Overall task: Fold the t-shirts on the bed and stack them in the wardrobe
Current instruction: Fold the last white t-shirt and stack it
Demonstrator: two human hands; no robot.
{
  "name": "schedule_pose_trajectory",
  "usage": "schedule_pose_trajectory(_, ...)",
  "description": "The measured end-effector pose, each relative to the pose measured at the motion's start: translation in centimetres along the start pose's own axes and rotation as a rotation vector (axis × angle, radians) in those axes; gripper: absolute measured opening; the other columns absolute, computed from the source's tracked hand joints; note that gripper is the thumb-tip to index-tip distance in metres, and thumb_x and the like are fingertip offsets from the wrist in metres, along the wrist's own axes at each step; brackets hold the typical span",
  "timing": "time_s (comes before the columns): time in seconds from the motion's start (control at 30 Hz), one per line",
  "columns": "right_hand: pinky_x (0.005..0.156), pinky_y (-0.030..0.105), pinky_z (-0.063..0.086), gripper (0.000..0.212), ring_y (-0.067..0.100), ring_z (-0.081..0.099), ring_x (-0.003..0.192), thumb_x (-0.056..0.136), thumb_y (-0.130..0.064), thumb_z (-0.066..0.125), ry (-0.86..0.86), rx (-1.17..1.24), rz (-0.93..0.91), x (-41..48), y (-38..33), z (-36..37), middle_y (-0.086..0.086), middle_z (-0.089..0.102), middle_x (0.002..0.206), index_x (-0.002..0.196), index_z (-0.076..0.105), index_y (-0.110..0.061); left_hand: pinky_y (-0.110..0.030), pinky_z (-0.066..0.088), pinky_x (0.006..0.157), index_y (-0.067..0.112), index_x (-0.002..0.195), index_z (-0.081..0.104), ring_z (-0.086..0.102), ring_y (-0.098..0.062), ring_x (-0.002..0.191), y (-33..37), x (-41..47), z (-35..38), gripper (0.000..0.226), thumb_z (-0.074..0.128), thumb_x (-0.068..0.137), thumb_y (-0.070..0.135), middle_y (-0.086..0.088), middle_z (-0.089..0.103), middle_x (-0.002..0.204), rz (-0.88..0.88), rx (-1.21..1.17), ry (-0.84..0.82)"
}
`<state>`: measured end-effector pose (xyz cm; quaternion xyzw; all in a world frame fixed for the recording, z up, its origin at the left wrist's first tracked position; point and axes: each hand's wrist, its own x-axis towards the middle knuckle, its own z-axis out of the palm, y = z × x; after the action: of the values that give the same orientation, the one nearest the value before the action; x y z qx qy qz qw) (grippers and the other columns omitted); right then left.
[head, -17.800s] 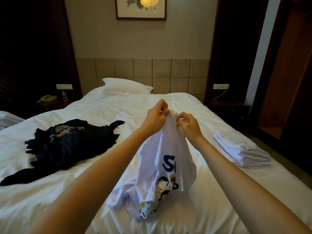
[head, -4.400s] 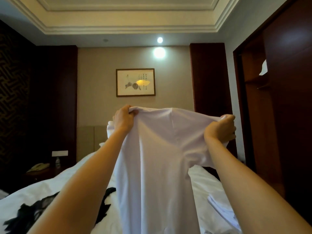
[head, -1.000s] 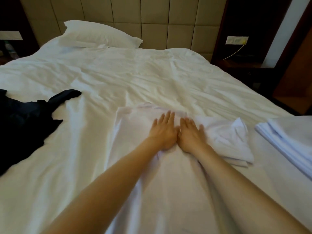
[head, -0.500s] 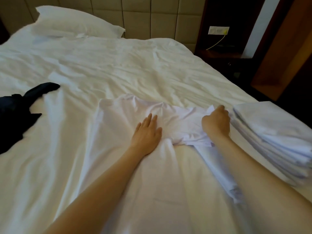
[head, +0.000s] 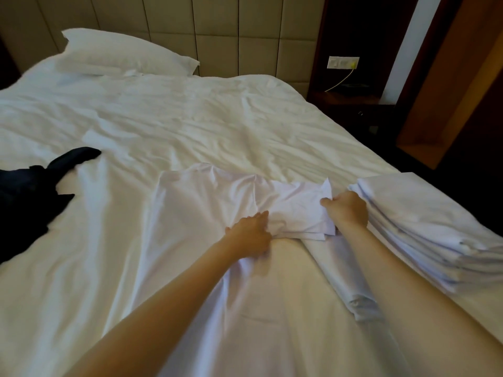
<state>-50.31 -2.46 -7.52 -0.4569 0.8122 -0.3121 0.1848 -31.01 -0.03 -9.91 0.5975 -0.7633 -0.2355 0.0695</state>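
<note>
Hands first: both of yours are down on the bed, two bare forearms reaching in from the near edge. One white t-shirt lies spread in front of you, mid-bed, its body running back toward you. Your left hand rests on it with the fingers laid out fairly straight, pressing the cloth flat, which bunches a little under the palm. Your right hand is clenched, thumb and fingers pinching the edge of the shirt's right-hand part, which is folded over toward the middle.

Just beside that right hand, at the right edge of the bed, sits one stack of folded white shirts; several layers show, though how many exactly I can't count. Over on the left, well apart from the white shirt, lies one heap of dark clothing, one piece or more I can't say. One white pillow sits at the far left against the padded headboard. Far right, one wall socket has one cable hanging from it, and the brown wardrobe stands beyond the bed's right side.
</note>
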Motion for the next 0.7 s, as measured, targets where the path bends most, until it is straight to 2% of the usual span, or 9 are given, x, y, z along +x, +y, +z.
schedule_pose_trajectory(0.1, 0.064, 0.03, 0.036, 0.023, 0.032, 0.058, 0.089, 0.092, -0.022, 0.055, 0.1, -0.1, -0.073, -0.8, -0.1, 0.0, 0.011, 0.057, 0.087, 0.093, 0.061, -0.001, -0.041, 0.04, 0.099, 0.016, 0.136, 0.039, 0.046, -0.027, 0.121, 0.5, -0.9, 0.6, 0.056, 0.055, 0.088, 0.04, -0.007, 0.047, 0.131, -0.026, -0.018, 0.123)
schedule_pose_trajectory(0.2, 0.065, 0.03, 0.034, 0.019, 0.029, 0.051, 0.081, 0.093, -0.02, 0.051, 0.125, -0.096, -0.165, -0.9, -0.4, 0.0, 0.009, 0.053, 0.086, 0.081, 0.053, -0.006, -0.032, 0.043, 0.083, 0.012, 0.112, 0.053, 0.052, -0.025, 0.104, 0.6, -1.0, 1.1, 0.03, 0.055, 0.087, 0.027, -0.006, 0.053, 0.112, 0.0, 0.071, 0.305)
schedule_pose_trajectory(0.3, 0.066, 0.028, 0.033, 0.033, 0.024, 0.045, 0.079, 0.093, -0.019, 0.051, 0.09, 0.052, -0.138, -0.4, -1.0, -0.1, 0.008, 0.049, 0.086, 0.064, 0.036, -0.015, -0.028, 0.038, 0.071, 0.009, 0.101, 0.057, 0.056, -0.026, 0.091, 0.4, -1.2, 0.1, 0.017, 0.053, 0.085, 0.016, -0.007, 0.06, 0.101, 0.009, -0.078, 0.396)
schedule_pose_trajectory(0.4, 0.07, 0.028, 0.033, 0.026, 0.022, 0.046, 0.084, 0.094, -0.016, 0.052, 0.03, 0.154, -0.087, -0.3, -1.2, 0.2, 0.009, 0.051, 0.092, 0.07, 0.04, -0.015, -0.027, 0.036, 0.067, 0.008, 0.095, 0.055, 0.051, -0.025, 0.078, -0.3, -1.4, -1.3, 0.013, 0.053, 0.083, 0.012, -0.005, 0.053, 0.088, 0.015, -0.112, 0.522)
schedule_pose_trajectory(0.47, 0.071, 0.028, 0.034, 0.012, 0.028, 0.053, 0.091, 0.094, -0.015, 0.051, -0.012, 0.138, -0.08, -0.7, -1.1, 0.8, 0.014, 0.054, 0.099, 0.083, 0.05, -0.012, -0.027, 0.037, 0.067, 0.006, 0.099, 0.054, 0.048, -0.023, 0.077, -0.7, -1.5, -1.7, 0.016, 0.051, 0.084, 0.011, -0.004, 0.047, 0.089, 0.016, -0.017, 0.476)
schedule_pose_trajectory(0.5, 0.073, 0.028, 0.036, 0.009, 0.032, 0.055, 0.098, 0.095, -0.015, 0.05, -0.022, 0.109, -0.075, -1.0, -1.0, 1.1, 0.017, 0.057, 0.107, 0.097, 0.054, -0.008, -0.029, 0.039, 0.069, 0.006, 0.104, 0.053, 0.05, -0.025, 0.082, -0.9, -1.5, -1.5, 0.019, 0.05, 0.085, 0.012, -0.005, 0.047, 0.094, 0.017, 0.063, 0.382)
schedule_pose_trajectory(0.53, 0.076, 0.031, 0.039, 0.019, 0.035, 0.056, 0.106, 0.096, -0.014, 0.048, -0.025, 0.073, -0.061, -1.2, -0.9, 1.4, 0.018, 0.057, 0.115, 0.111, 0.053, -0.004, -0.03, 0.041, 0.073, 0.007, 0.108, 0.051, 0.052, -0.027, 0.09, -1.1, -1.6, -1.2, 0.023, 0.05, 0.086, 0.014, -0.007, 0.048, 0.102, 0.017, 0.136, 0.27)
schedule_pose_trajectory(0.6, 0.083, 0.035, 0.044, 0.027, 0.038, 0.054, 0.113, 0.096, -0.011, 0.045, -0.012, 0.005, -0.033, -1.5, -0.5, 1.4, 0.022, 0.055, 0.123, 0.12, 0.049, 0.001, -0.031, 0.042, 0.079, 0.011, 0.112, 0.048, 0.052, -0.028, 0.101, -1.4, -1.6, -0.2, 0.031, 0.054, 0.084, 0.023, -0.008, 0.049, 0.111, -0.001, 0.168, 0.105)
schedule_pose_trajectory(0.7, 0.085, 0.039, 0.045, 0.031, 0.04, 0.054, 0.113, 0.096, -0.012, 0.045, 0.016, -0.072, -0.035, -1.4, -0.5, 1.1, 0.022, 0.055, 0.124, 0.123, 0.046, 0.003, -0.034, 0.044, 0.084, 0.015, 0.109, 0.051, 0.057, -0.027, 0.098, -2.0, -1.4, -0.8, 0.039, 0.058, 0.081, 0.041, -0.006, 0.057, 0.104, -0.083, -0.239, 0.137)
